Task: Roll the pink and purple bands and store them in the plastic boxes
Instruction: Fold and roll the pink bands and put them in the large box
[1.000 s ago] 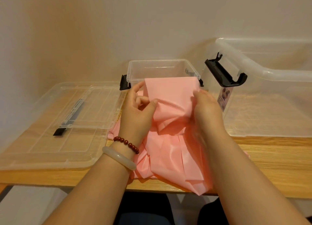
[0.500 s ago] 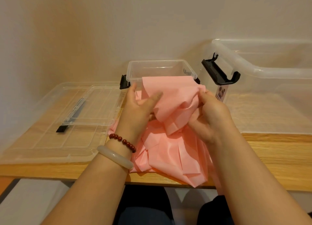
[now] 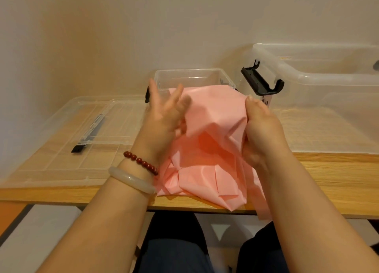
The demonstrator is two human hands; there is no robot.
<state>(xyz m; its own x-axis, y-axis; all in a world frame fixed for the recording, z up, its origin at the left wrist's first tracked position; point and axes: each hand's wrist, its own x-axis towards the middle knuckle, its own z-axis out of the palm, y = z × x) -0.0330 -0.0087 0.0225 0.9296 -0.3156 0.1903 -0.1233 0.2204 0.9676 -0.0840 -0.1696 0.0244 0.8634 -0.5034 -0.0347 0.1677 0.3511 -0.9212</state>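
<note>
A wide pink band [image 3: 213,116] is bunched in the middle of the wooden table, its loose folds spilling over the front edge. My right hand [image 3: 260,129] grips the band's raised right side. My left hand [image 3: 164,116] is on its left side, blurred, fingers spread and pointing up, touching the fabric without a clear hold. Behind the band stands a small clear plastic box [image 3: 192,75] with no lid. A large clear plastic box [image 3: 320,80] with a raised black latch [image 3: 260,82] stands at the right. No purple band is in view.
A clear lid [image 3: 67,141] with a black latch lies flat on the table at the left. The wall is close behind the boxes. The table's front edge [image 3: 328,211] runs just above my knees.
My left hand has let go of the band's top and opened its fingers upward. My right hand has pulled the gathered fabric higher and rightward, bunching the band into a rounder bundle.
</note>
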